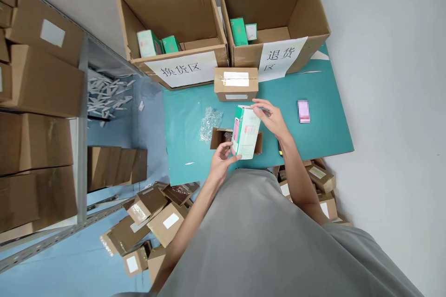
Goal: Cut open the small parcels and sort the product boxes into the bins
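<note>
A white-and-green product box (248, 132) with a pink picture on its side is held tilted over the table. My left hand (221, 160) grips its lower left edge, fingers and thumb closed around the corner. At the top right edge, my right hand (272, 118) closes its thumb and fingers on the box's top end. Behind and below it, an open small cardboard carton (216, 138) is partly hidden by the box. Crumpled bubble wrap (210, 123) lies to the left. A taped brown parcel (236, 84) with white labels stands just beyond.
Two large open cartons, the left carton (188, 67) and the right carton (282, 55), stand at the back with green-and-white boxes inside. A phone (304, 111) lies on the teal table (324, 125). Used cartons (167, 218) pile on the floor; a loaded shelf (81, 148) stands left.
</note>
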`<state>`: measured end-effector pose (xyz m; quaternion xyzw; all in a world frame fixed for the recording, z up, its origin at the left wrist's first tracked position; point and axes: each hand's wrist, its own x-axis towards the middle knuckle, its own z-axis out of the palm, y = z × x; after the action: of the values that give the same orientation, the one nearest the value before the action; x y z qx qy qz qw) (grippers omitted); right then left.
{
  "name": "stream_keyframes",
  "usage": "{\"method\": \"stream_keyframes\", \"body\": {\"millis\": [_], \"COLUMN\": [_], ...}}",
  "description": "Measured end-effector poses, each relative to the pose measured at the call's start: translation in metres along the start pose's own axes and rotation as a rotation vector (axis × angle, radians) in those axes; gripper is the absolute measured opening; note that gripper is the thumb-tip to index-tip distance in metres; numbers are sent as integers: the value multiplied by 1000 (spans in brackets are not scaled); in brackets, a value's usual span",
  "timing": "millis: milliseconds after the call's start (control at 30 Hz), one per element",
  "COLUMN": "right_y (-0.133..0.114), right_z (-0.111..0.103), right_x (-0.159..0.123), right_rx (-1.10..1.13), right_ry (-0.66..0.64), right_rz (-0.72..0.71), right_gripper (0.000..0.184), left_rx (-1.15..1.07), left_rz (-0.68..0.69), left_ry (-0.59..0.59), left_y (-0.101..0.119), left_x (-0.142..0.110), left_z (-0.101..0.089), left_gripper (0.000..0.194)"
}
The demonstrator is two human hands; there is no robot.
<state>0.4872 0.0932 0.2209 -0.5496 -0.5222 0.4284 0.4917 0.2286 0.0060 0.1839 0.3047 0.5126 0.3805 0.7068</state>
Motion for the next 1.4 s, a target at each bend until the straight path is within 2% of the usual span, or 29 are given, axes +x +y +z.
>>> {"method": "stream_keyframes", "body": {"millis": [100, 167, 267, 333, 433, 533, 633, 700, 767, 833, 933, 1100, 1233, 1300, 1400], "right_y": [4, 9, 20, 25, 30, 33, 34, 32, 26, 17, 3, -4, 7, 11, 11], "right_z": [3, 5, 7, 7, 9, 11, 10, 8, 5, 1, -3, -7, -7, -7, -6], "right_x": [0, -1, -3, -5, -9, -12, -13, -13, -12, -11, -8, -2, 2, 3, 3], "right_rx": [-61, -59, 1, 44, 77, 82, 95, 103, 100, 74, 46, 130, 205, 226, 219], "right_ry": [6, 31, 84, 103, 112, 126, 126, 102, 72, 50, 24, 34, 98, 122, 149], "right_rz": [31, 74, 112, 109, 92, 68, 62, 66, 55, 31, 18, 52, 77, 83, 79], "right_gripper": [59, 60, 59, 58, 57, 55, 56, 58, 59, 57, 52, 51, 52, 55, 55], "left_rx": [289, 427, 433, 287, -29, -229, -298, -299, -284, -257, -180, 47, 182, 225, 249], "left_rz": [282, 419, 462, 375, 119, -126, -301, -368, -370, -312, -142, 218, 475, 532, 539], "left_ry": [150, 187, 217, 291, 334, 273, 192, 136, 104, 80, 82, 273, 358, 354, 347], "left_y": [3, 5, 6, 4, -2, -6, -7, -7, -8, -9, -11, -10, -5, -2, 2], "left_x": [-1, -3, -2, 3, 17, 27, 27, 26, 24, 24, 25, 23, 13, 8, 6], "left_z": [6, 6, 2, -4, -15, -24, -29, -30, -30, -27, -21, -6, 5, 8, 10], "left_gripper": [50, 41, 53, 62, 51, 37, 30, 28, 28, 33, 44, 62, 61, 58, 58]}}
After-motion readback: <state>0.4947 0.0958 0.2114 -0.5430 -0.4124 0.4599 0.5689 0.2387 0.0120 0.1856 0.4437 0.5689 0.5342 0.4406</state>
